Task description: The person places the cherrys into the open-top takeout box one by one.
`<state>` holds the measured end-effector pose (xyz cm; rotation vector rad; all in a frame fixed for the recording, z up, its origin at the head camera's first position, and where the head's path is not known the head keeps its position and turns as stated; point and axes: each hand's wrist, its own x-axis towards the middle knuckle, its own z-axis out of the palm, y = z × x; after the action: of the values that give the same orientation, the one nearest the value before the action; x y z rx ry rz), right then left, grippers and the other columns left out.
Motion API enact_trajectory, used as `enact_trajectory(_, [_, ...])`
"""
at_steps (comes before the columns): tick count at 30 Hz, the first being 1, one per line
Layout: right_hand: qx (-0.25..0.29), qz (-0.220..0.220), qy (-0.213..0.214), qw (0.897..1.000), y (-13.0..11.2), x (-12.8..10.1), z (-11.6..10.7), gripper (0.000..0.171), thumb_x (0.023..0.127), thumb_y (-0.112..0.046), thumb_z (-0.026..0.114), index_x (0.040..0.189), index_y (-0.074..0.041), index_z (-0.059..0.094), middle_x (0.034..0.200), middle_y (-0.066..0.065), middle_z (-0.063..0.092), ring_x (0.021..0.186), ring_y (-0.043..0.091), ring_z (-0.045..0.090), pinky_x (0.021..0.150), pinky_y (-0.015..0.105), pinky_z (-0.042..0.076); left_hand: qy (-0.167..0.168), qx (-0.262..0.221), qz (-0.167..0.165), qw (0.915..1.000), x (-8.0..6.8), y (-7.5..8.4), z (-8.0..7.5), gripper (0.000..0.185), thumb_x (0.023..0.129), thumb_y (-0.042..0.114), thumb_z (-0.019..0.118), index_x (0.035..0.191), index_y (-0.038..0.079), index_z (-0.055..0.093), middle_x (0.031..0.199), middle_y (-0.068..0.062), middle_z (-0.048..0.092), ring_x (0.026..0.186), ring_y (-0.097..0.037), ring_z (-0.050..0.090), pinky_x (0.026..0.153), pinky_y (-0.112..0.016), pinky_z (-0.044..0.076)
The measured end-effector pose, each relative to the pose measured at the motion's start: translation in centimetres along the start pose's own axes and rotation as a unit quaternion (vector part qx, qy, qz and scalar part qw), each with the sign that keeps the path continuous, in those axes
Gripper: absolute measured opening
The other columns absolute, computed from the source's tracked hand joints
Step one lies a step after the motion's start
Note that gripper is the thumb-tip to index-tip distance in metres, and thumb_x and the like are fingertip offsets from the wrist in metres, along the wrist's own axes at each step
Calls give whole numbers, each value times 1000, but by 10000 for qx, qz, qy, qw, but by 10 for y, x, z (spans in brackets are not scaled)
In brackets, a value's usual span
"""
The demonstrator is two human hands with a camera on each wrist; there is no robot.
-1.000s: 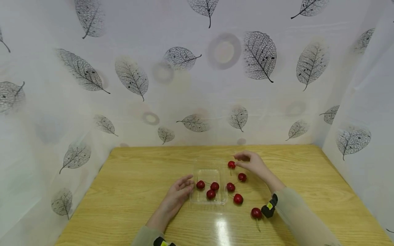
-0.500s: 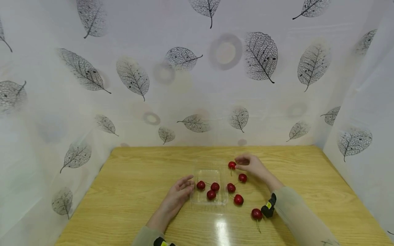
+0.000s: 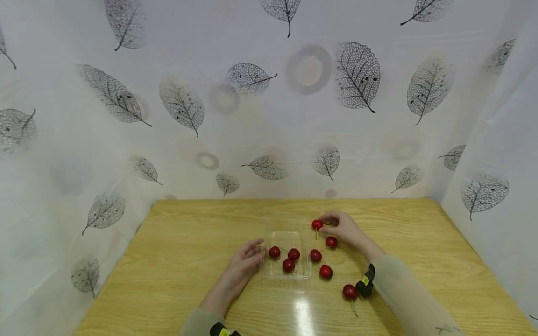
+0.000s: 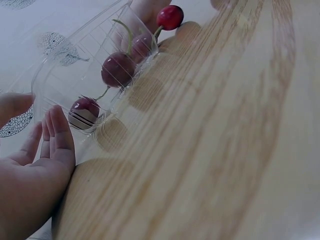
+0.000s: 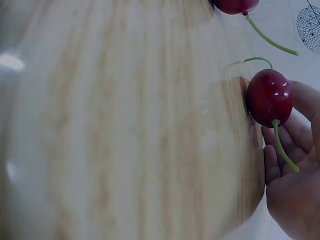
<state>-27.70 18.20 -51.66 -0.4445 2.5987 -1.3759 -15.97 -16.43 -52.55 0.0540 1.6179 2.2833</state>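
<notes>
A: Nearest first. One loose cherry [image 3: 350, 291] with stem lies on the wooden table [image 3: 176, 261], just beside the right wrist strap.

B: Left hand?

A: Left hand [image 3: 245, 261] flat on the table, fingers straight and relaxed, holding nothing, tips against the left wall of the clear plastic tray [image 3: 286, 235]. Left wrist view confirms it: fingers against the tray wall.

B: Tray contents?

A: Three cherries in the tray [image 3: 287, 260], bunched at its near end. Three more loose cherries [image 3: 325, 271] on the table just right of it.

B: Right hand?

A: Right hand [image 3: 342, 227] farther back, right of the tray's far corner. Fingers curled, pinching the held cherry [image 3: 317, 224] at the fingertips. In the right wrist view that cherry [image 5: 269, 97] sits against the fingers [image 5: 295, 135], stem trailing over them, low by the wood.

B: Behind?

A: Leaf-print curtain [image 3: 269, 93] around the table.
</notes>
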Motion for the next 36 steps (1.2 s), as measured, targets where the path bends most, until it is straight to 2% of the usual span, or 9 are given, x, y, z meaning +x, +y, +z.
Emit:
enact_trajectory(9, [-114, 105, 25, 9999, 3, 3, 2, 40, 94, -16, 81, 129, 0, 71, 127, 20, 72, 118, 35, 67, 104, 47, 55, 36, -5, -72, 10000, 0, 2, 0, 61, 104, -3, 57, 160, -8, 33, 124, 2, 59, 110, -4, 61, 94, -18, 52])
enact_trajectory(18, [-212, 109, 73, 9997, 2, 4, 3, 40, 93, -18, 81, 127, 1, 72, 122, 19, 73, 112, 30, 67, 96, 35, 55, 53, -27, -123, 9999, -1, 4, 1, 62, 104, -2, 57, 160, -8, 32, 124, 2, 59, 110, -3, 61, 94, -18, 53])
enact_trajectory(25, [-122, 198, 63, 9997, 2, 3, 3, 37, 94, -14, 80, 127, 0, 72, 122, 18, 73, 113, 31, 67, 97, 37, 55, 23, -31, -100, 9999, -1, 3, 1, 61, 103, -4, 57, 159, -9, 32, 123, 3, 59, 109, -3, 61, 94, -18, 52])
enact_trajectory(31, [-99, 95, 44, 9999, 2, 2, 0, 36, 94, -14, 80, 126, 1, 72, 120, 19, 73, 110, 29, 68, 93, 33, 55, 27, -42, -90, 9999, -1, 2, 1, 61, 103, -4, 56, 159, -9, 32, 124, 2, 59, 110, -4, 61, 94, -18, 52])
enact_trajectory(36, [-73, 16, -22, 10000, 1, 1, -2, 38, 93, -14, 81, 126, 2, 72, 118, 20, 73, 108, 28, 67, 93, 37, 55, 45, -49, -103, 9999, -2, 3, 1, 61, 104, -3, 57, 159, -9, 33, 124, 2, 59, 110, -4, 61, 94, -19, 52])
